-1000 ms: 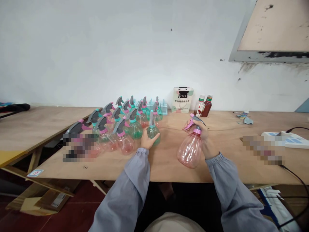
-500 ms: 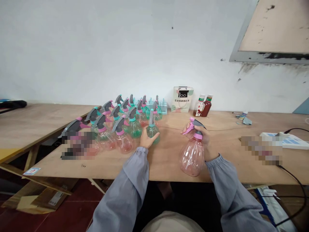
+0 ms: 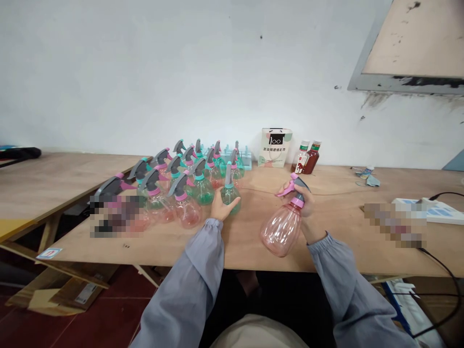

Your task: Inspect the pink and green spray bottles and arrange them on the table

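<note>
My right hand [image 3: 305, 198] is closed round the grey-and-pink trigger head of a clear pink spray bottle [image 3: 281, 229]. That bottle leans, its base swung down to the left over the front part of the table. My left hand [image 3: 221, 205] grips the round body of a green spray bottle [image 3: 231, 197] with a grey head and teal collar, standing upright. The thumb lies across its front; the other fingers are partly hidden at its left side. Left of this hand stand several more pink and green spray bottles [image 3: 188, 212] in rows.
Behind the bottles is a light-blue rack [image 3: 246, 160]. A paper bag [image 3: 274, 149] and two sauce-type bottles [image 3: 311, 158] stand by the wall. At right lie a white power strip [image 3: 442, 212] with a black cable and a blurred-out object [image 3: 393, 224]. The wooden table [image 3: 239, 246] ends close to my body.
The pink spray bottle has tilted further, its base moving left and slightly up while my right hand keeps hold of its head. My left hand stays on the green spray bottle.
</note>
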The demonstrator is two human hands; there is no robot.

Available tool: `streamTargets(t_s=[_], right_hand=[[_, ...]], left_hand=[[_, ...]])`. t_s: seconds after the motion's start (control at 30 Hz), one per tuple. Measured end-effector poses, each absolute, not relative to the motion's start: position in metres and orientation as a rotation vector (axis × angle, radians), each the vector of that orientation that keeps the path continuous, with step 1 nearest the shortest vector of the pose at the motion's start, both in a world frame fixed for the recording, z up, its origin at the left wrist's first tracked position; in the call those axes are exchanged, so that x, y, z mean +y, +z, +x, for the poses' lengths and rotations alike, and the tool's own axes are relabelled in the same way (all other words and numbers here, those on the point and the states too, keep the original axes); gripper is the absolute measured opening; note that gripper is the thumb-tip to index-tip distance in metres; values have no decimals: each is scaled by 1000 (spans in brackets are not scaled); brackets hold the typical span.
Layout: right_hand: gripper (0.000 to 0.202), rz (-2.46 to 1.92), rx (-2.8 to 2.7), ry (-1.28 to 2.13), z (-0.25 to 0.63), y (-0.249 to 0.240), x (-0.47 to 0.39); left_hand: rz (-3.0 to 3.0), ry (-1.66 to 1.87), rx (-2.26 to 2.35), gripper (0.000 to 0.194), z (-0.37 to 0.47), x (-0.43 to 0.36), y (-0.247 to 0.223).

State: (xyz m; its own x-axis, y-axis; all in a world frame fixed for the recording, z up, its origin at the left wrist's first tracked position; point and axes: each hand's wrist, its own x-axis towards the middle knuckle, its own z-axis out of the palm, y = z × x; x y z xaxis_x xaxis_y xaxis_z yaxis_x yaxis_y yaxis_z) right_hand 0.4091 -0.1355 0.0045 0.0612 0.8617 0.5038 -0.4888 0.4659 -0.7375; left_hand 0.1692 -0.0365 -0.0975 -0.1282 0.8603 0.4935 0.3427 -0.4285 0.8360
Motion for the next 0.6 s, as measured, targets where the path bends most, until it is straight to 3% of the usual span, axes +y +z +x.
streamTargets(t_s=[0.33,0.6], right_hand=[[21,-514,-1155,1148,413,1,-139],[25,-565,-1181,995,423,-4,-136]], left_hand=[[1721,1575,1331,68,169,-37,-96],[1712,1555,1338,68,169,-40,-93]])
